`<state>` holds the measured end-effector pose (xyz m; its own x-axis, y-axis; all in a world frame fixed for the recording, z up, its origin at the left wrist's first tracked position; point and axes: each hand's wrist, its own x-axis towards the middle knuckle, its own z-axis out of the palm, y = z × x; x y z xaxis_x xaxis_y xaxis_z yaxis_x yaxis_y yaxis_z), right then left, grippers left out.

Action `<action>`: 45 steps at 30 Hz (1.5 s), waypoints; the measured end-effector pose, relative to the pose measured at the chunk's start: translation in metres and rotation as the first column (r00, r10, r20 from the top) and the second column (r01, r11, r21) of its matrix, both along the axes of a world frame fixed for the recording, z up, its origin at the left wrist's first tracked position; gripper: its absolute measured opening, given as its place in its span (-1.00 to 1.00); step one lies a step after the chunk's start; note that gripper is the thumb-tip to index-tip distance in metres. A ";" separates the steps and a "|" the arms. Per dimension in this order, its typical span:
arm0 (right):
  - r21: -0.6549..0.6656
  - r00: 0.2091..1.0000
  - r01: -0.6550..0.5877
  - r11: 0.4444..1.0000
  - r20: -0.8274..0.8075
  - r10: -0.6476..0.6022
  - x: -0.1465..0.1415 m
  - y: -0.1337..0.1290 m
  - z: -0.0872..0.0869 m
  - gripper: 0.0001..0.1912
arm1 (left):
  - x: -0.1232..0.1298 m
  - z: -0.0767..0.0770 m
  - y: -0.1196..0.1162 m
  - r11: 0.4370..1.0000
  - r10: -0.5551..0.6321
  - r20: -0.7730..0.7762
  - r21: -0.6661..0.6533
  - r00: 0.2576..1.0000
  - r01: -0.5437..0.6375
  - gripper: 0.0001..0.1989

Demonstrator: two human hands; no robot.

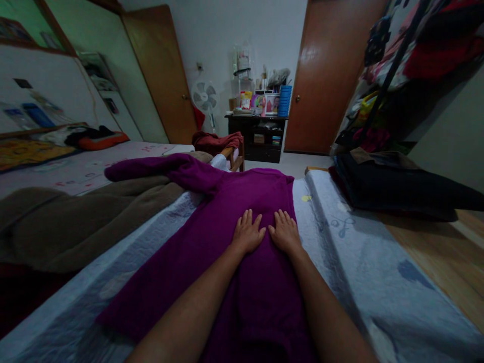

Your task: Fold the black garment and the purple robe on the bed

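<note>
Purple garment (260, 194) spread on blue sheet (363, 257), one sleeve out left over brown blanket (94, 217). Left hand (247, 233) and right hand (286, 232) both lie palm-down on it, fingers extended, gripping nothing; palms hidden. Forearms cover part of the garment, near end dark and cut off by bottom edge. Second sleeve hard to make out. Dark clothes pile (401, 184) at right, layers indistinct. Hanging clothes (442, 55) cropped upper right.
</note>
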<state>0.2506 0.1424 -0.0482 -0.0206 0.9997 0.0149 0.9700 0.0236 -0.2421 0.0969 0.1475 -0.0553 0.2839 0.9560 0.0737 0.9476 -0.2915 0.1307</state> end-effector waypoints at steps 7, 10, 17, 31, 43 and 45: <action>0.008 1.000 0.005 1.000 0.020 -0.005 -0.002 -0.001 -0.001 -0.31 | 0.000 -0.002 0.002 1.000 0.003 0.017 -0.020 1.000 -0.003 -0.39; 0.009 1.000 0.006 1.000 0.030 -0.006 -0.002 -0.001 -0.001 -0.31 | 0.000 -0.002 0.002 1.000 -0.002 0.022 -0.017 1.000 0.002 -0.39; 0.002 0.999 0.008 1.000 0.043 -0.008 -0.002 0.000 -0.001 -0.31 | 0.000 0.000 0.000 1.000 0.002 0.029 -0.008 1.000 -0.001 -0.38; -0.001 0.999 0.011 1.000 0.052 -0.011 -0.001 0.001 0.000 -0.33 | 0.000 0.002 0.001 0.999 -0.003 0.041 -0.038 0.999 0.005 -0.37; -0.018 1.000 -0.009 1.000 0.023 0.009 0.001 0.003 0.004 -0.34 | -0.003 0.000 -0.002 0.998 -0.005 0.044 0.059 0.999 0.002 -0.41; -0.055 0.999 -0.026 0.998 0.030 0.027 0.002 0.005 0.012 -0.34 | -0.004 0.000 -0.003 0.998 -0.010 0.046 0.069 0.999 0.007 -0.42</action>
